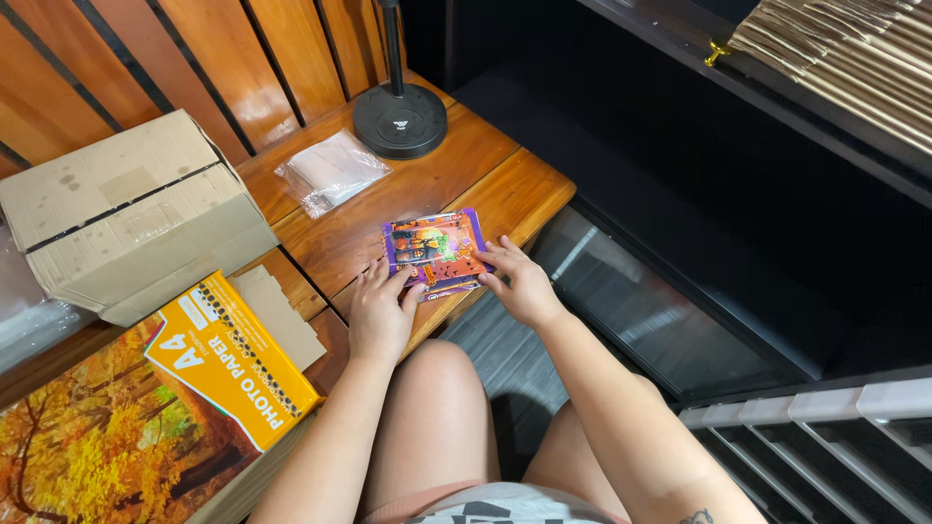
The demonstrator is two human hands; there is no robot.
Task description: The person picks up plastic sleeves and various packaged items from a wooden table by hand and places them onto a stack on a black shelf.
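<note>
A small stack of colourful purple and orange printed cards (434, 249) lies flat on the wooden table (485, 175) near its front edge. My left hand (381, 312) rests at the stack's near left corner, fingertips touching its edge. My right hand (519, 281) touches the stack's near right corner. Both hands have their fingers pressed against the cards' edges, squaring them on the table rather than lifting them.
A clear plastic bag of white sheets (330, 172) lies behind the cards. A round black stand base (400, 119) is at the back. A cardboard box (126, 213) and a pack of photo paper (146, 408) are at the left. A dark cabinet (738, 243) stands to the right.
</note>
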